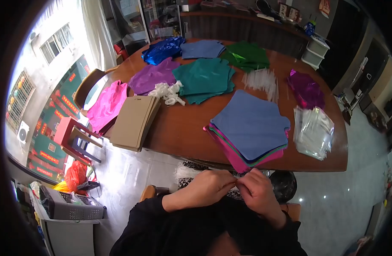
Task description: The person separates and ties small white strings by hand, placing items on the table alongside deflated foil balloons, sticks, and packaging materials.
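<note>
we list, left to right on the brown wooden table (174,134): glossy bright-pink sheets (108,104); a stack of tan card-like sheets (133,121); purple sheets (153,79); white ribbon-like rolls (167,91); teal sheets (204,80).
at its near edge: left hand (209,186), fingers curled, thumb drawn in; blue-topped stack of scalloped sheets (249,123), green and pink layers beneath, just beyond both hands; right hand (259,192), likewise pinched, fingertips meeting the left's. we cannot tell what they grip.
farther right: slender clear sticks (262,83); shiny magenta sheets (306,89); transparent plastic sleeves (314,132).
</note>
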A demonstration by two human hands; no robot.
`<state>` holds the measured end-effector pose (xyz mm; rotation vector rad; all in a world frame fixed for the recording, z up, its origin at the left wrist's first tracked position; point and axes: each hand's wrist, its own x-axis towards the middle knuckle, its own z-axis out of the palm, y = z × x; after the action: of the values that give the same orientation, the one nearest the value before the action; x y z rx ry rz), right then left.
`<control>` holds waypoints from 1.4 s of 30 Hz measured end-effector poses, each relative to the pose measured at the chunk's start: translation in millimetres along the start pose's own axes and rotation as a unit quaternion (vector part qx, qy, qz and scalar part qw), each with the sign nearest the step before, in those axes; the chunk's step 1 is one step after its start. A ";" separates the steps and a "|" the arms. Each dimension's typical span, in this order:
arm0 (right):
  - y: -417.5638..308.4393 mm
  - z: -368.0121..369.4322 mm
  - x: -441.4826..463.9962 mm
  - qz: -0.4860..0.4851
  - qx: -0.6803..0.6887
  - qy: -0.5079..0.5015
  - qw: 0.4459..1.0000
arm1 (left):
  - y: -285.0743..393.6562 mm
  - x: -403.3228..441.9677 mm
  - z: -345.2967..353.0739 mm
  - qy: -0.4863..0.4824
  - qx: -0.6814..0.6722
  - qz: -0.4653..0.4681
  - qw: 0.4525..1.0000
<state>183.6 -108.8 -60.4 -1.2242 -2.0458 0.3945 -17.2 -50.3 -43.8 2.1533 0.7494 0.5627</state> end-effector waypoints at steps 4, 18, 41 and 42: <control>-1.4 -4.6 9.3 -0.015 0.010 0.063 0.998 | 5.4 11.3 -3.5 -0.014 0.049 -0.021 0.998; -4.0 -1.7 15.5 0.081 0.256 0.224 0.937 | 24.9 28.2 -9.6 0.022 -0.261 -0.005 0.965; 3.3 -8.6 36.7 -0.023 0.096 0.218 0.971 | 6.8 48.2 -25.7 0.130 -0.157 0.032 0.979; 6.4 -8.6 38.2 -0.036 0.087 0.229 0.969 | 5.0 46.6 -29.0 0.077 -0.176 0.010 0.981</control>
<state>182.4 -73.6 -42.2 -1.0184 -1.6178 0.2247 1.0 -6.7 -15.6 1.8063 0.6562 0.8149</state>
